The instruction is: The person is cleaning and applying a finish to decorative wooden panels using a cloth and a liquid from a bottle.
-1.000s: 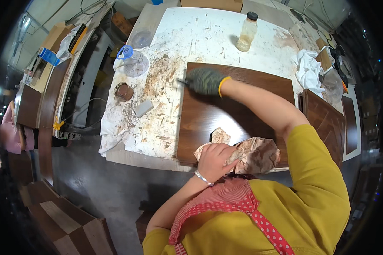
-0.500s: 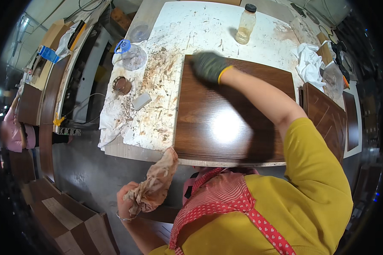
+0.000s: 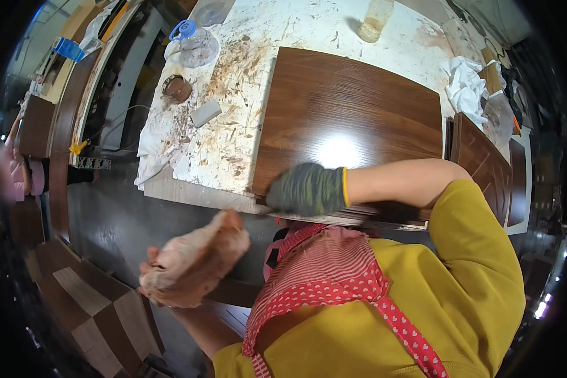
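Observation:
A dark brown wood-grain panel (image 3: 353,107) lies flat on the stained white worktable, light gleaming off its face. My right hand (image 3: 309,189), in a dark green-grey knitted glove with a yellow cuff, is at the panel's near left corner. Its fingers are smeared by motion, so I cannot tell how they are held. My left hand (image 3: 150,269) grips a bunched, stained beige rag (image 3: 198,258) off the table's near edge, over the floor. The rag hides most of that hand.
Left of the panel are a grey block (image 3: 206,113), a small brown jar (image 3: 177,89) and a clear jug (image 3: 198,49) with a blue rim. A clear bottle (image 3: 376,22) stands at the back. More brown panels (image 3: 482,151) and white cloth (image 3: 465,88) lie right. A person (image 3: 20,170) stands far left.
My right hand has come from the panel's far left corner to its near left corner. My left hand has moved left and slightly down with the rag. The view has shifted somewhat.

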`<state>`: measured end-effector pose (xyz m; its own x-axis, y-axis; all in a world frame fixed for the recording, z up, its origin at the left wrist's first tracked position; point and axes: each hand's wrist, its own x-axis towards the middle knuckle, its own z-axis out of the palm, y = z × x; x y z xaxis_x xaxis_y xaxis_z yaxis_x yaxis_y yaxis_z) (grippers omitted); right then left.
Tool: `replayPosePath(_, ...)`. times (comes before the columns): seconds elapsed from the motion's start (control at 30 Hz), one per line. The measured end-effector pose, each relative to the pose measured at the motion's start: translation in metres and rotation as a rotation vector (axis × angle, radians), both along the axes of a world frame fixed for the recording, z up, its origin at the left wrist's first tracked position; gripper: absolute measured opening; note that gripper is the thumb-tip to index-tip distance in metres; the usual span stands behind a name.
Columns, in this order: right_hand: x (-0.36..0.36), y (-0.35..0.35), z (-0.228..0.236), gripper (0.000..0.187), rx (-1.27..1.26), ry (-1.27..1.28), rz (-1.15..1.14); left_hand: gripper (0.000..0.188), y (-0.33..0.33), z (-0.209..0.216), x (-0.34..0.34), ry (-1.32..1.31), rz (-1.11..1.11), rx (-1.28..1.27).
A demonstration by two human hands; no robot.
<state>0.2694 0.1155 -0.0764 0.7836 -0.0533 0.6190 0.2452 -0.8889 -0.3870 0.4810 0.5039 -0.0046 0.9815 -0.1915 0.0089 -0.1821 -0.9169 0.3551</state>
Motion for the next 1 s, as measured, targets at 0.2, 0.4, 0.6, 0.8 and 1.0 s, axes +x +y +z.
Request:
replayPosePath(0.2, 0.002, -0.071, 0.107, 0.015, -0.129, 0.711, -0.273, 0.054, 0.013, 0.004, 0.005, 0.271, -0.497, -1.617)
replayPosePath(0.4, -0.016, 0.008, 0.093, 0.025, -0.071, 0.663, 0.084, 0.055, -0.040, 0.046, -0.015, -0.204, -0.460, -0.840)
replayPosePath(0.6, -0.021, -0.022, 0.134, 0.027, -0.179, 0.867, -0.081, 0.071, -0.052, 0.055, -0.021, -0.498, -0.840, -0.772)
replayPosePath(0.8, -0.013, -0.050, 0.128, 0.021, -0.100, 0.710, -0.002, 0.067, -0.020, 0.016, -0.011, -0.592, -0.574, -0.364)
replayPosePath(1.0, 0.014, -0.151, 0.099, 0.023, -0.064, 0.638, -0.477, 0.081, -0.028, 0.025, -0.028, -0.491, -0.796, -0.699)
